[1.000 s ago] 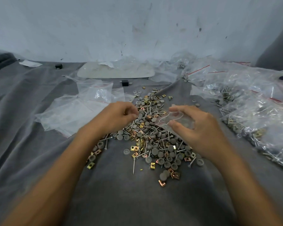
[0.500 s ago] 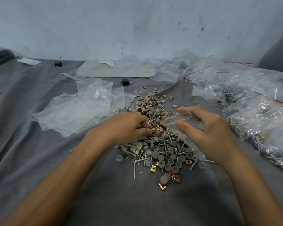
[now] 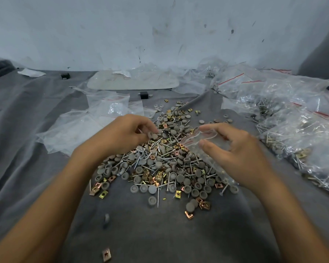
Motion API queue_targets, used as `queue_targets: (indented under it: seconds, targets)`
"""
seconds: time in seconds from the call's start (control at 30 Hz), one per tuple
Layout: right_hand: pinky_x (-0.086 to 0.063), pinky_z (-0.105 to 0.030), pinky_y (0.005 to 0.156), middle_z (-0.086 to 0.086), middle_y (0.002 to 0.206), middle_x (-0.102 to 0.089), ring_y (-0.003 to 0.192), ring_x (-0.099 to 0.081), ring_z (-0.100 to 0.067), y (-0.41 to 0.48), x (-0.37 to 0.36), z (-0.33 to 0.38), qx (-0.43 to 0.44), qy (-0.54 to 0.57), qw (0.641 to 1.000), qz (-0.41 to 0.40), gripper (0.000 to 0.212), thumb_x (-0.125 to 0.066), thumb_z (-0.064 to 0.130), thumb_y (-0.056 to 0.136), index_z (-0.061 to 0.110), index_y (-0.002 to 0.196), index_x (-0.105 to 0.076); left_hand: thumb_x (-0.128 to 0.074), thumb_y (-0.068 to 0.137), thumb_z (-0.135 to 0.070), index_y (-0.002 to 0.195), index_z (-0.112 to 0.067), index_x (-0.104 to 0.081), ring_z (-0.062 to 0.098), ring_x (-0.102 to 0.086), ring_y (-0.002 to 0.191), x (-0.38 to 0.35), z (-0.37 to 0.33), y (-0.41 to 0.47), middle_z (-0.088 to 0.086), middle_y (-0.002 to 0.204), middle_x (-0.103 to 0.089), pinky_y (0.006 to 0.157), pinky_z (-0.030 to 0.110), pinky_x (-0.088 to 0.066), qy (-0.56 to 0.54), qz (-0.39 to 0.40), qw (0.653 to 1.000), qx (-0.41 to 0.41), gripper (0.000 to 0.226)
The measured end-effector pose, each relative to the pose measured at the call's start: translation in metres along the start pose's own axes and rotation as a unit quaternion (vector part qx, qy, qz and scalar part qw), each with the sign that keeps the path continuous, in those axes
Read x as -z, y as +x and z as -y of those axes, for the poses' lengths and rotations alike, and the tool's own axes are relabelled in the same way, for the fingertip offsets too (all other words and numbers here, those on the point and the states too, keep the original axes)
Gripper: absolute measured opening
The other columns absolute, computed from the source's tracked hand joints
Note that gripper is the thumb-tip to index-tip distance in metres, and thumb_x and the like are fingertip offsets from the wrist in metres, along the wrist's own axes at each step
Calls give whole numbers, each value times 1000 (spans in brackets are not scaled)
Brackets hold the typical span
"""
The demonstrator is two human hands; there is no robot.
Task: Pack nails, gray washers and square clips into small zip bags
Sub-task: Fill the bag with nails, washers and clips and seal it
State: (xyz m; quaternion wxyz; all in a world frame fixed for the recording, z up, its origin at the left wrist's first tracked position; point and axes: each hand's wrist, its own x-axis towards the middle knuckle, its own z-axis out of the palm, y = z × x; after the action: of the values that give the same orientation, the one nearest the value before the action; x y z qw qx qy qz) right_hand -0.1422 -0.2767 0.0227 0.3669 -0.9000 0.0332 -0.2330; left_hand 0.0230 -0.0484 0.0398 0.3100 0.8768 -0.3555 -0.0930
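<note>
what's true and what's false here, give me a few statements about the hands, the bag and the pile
1. The right hand holds a clear zip bag, mouth open. True.
2. The left hand pinches a gray washer. True.
3. The pile of loose parts sits in a metal tray. False: it lies on gray cloth.
4. The filled bags lie at the person's left. False: they lie at the right; empty bags lie left.

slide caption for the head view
Left hand pinches a gray washer over the hardware pile; right hand holds a zip bag.
</note>
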Motion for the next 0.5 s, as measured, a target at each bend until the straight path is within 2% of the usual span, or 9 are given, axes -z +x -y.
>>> queue_targets:
  seconds: [0.07,0.17,0.23,0.37,0.43,0.5]
  targets:
    - [-41,-3,88,24,115,-68,110,-59,13,0,-2,1,2,-5,1000,4,32,-69,44,87,41,118,-68,-69,95,-20,103,-36,-71,6,-61,80,0,-3,5,-8,92,-67,69,25,-45,2,-13,1000,1,18]
    - [-40,0,87,27,114,-67,109,-58,14,0,-3,1,4,0,1000,5,31,-69,43,87,44,118,-66,-69,94,-14,113,-31,-66,5,-66,84,-6,-8,6,-8,95,-71,71,22,-48,-48,-23,999,-8,26]
    - [-43,-7,91,26,114,-67,110,-59,12,-1,-4,2,8,2,1000,7,30,-70,40,88,44,118,-66,-73,91,-14,116,-28,-65,2,-69,87,-9,-15,4,-8,96,-74,74,19,-51,-87,-21,996,-26,29]
    - [-49,-23,98,22,117,-68,112,-60,6,-3,-7,3,7,-3,1000,16,32,-72,37,91,37,122,-68,-74,90,-10,102,-26,-74,10,-71,82,-13,-35,1,-8,89,-75,70,25,-57,-133,-10,988,-73,20]
    - [-49,-26,99,22,116,-69,112,-60,5,-3,-8,4,9,-1,1000,17,31,-73,36,90,36,122,-69,-73,91,-10,100,-24,-77,7,-71,77,-16,-42,-2,-8,87,-76,64,19,-53,-134,13,986,-94,18]
    - [-50,-30,100,20,115,-70,112,-62,3,-3,-9,6,11,2,1000,15,31,-75,34,90,35,121,-71,-74,90,-10,101,-21,-78,4,-70,76,-21,-47,-5,-7,86,-76,67,16,-51,-106,27,988,-105,17]
